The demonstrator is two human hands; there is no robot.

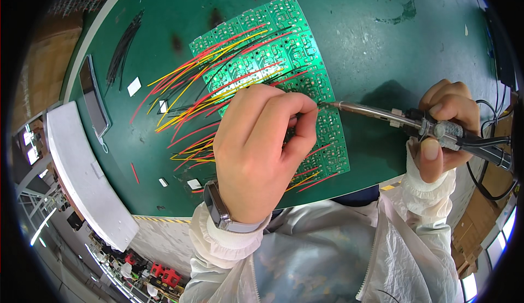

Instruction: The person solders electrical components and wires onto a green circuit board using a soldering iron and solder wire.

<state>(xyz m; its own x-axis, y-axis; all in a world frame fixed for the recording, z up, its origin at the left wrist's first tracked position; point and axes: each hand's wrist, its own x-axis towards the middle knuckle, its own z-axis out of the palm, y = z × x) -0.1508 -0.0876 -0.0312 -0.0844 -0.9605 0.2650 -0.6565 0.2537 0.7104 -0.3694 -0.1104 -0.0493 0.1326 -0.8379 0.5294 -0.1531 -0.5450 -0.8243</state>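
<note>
A panel of green circuit boards (303,46) lies on the green table, with red, yellow and black wires (204,57) fanning out from it to the left. My left hand (262,134), a watch at its wrist, is over the panel with thumb and forefinger pinched. Something thin and dark, apparently a wire, shows between those fingers; most of it is hidden. My right hand (445,123) grips a soldering iron (396,116) fitted with a clamp and cables. The iron's tip meets the panel right beside my left fingertips.
On the left lie a bundle of black wires (124,49), a phone (94,96), a white square (134,87) and a short red wire (135,173). A pale curved panel (82,177) borders the table there. Black cables (494,123) hang at the right edge.
</note>
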